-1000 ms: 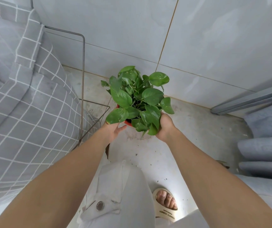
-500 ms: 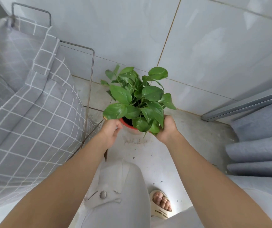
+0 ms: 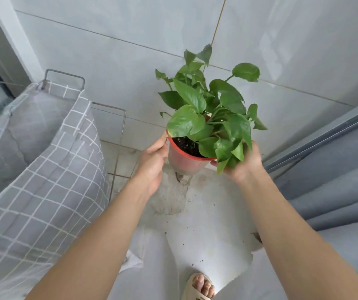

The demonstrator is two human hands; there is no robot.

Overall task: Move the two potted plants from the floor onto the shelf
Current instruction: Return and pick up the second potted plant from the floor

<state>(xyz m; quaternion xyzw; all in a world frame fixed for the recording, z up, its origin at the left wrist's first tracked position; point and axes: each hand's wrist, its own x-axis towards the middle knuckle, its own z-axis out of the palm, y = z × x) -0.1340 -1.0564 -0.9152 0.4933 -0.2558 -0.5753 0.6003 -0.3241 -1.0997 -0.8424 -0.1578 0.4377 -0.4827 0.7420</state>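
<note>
A green leafy plant in a red pot (image 3: 182,158) hangs in the air above the stained floor, in front of the tiled wall. My left hand (image 3: 154,161) presses against the pot's left side. On the right side my right hand (image 3: 244,164) grips the pot, partly hidden under drooping leaves. The pot is tilted a little toward me, so dark soil shows inside its rim. I see only this one plant, and no shelf surface is in view.
A metal wire rack (image 3: 120,135) draped with grey checked bedding (image 3: 42,169) stands at the left. A grey curtain (image 3: 333,176) hangs at the right beside a sliding-door rail. My sandalled foot (image 3: 199,287) is on the pale floor below.
Both hands have lifted the potted plant up off the floor and a little to the right. The view has risen, so the pot's red side and soil now show.
</note>
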